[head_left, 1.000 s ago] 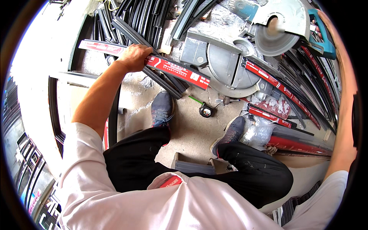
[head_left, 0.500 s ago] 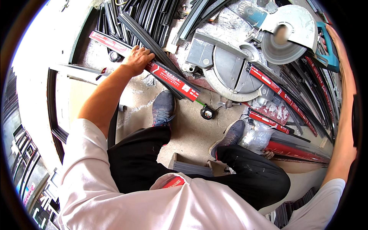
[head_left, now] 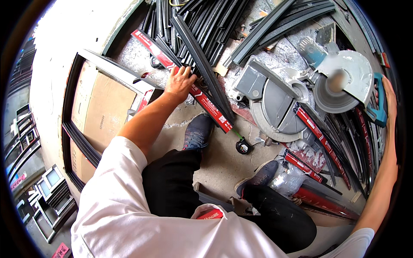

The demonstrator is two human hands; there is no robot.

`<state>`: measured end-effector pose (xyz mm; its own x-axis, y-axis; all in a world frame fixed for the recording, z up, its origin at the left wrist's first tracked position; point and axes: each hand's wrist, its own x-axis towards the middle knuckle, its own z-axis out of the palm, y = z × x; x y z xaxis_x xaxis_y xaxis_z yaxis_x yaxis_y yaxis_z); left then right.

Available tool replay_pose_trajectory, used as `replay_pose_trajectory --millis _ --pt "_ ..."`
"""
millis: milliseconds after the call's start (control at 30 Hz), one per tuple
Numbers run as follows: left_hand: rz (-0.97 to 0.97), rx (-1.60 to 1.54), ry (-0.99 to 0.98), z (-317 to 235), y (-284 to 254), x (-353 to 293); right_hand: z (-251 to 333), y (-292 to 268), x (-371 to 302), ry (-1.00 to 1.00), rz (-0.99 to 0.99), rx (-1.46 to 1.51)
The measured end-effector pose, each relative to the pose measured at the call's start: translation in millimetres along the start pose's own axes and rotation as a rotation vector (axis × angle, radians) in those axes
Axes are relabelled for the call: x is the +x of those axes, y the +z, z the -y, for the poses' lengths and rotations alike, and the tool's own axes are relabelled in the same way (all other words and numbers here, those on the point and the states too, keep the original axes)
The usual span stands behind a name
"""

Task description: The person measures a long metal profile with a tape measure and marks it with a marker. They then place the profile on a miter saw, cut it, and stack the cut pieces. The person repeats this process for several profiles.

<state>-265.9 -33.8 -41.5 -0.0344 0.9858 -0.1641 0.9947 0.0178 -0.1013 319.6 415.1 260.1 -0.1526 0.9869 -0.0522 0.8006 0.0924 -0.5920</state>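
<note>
My left hand [head_left: 180,81] is closed over a long dark profile with red printed film [head_left: 211,107], which lies slantwise left of the saw. The yellow-green blade of a black tape measure [head_left: 243,146] sticks out at the profile's near end. At far right, my right hand [head_left: 389,98] wraps round the teal handle [head_left: 379,105] of a mitre saw [head_left: 275,103]; its fingers are partly hidden. The saw's head is raised, and its round blade [head_left: 331,98] looks smeared, as if spinning. Another red-filmed profile [head_left: 320,135] lies by the saw's grey turntable.
Dark profiles [head_left: 232,30] are heaped behind the left hand, and more lie right of the saw. A black frame [head_left: 68,103] with cardboard [head_left: 101,107] stands at left. Crumpled clear plastic [head_left: 287,180] sits near my right shoe [head_left: 260,177]. White dust covers the floor around the saw.
The view has swung, so the saw, profiles and tape measure sit farther right and lower in the picture. Both hands keep their holds, and the saw's head is still raised.
</note>
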Motion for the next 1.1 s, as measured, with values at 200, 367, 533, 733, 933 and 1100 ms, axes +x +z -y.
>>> replay_pose_trajectory --millis 200,367,533,733,933,1100 --pt "-0.111 -0.112 -0.204 -22 15 -22 -31 -21 15 -0.008 -0.019 -0.032" --pt "-0.270 -0.386 -0.389 -28 17 -31 -22 -13 13 -0.036 -0.056 -0.041" --pt "-0.350 -0.531 -0.423 -62 10 -20 -28 -20 14 -0.008 -0.081 -0.017" --pt "0.114 -1.151 -1.010 -59 60 -23 -16 -7 11 -0.005 -0.141 -0.042" --pt "0.112 -1.845 -1.133 -83 66 -11 -20 -13 11 0.019 -0.148 -0.061" --pt "0.068 -1.832 -1.364 -86 67 -1 -16 -12 10 0.029 -0.144 -0.039"
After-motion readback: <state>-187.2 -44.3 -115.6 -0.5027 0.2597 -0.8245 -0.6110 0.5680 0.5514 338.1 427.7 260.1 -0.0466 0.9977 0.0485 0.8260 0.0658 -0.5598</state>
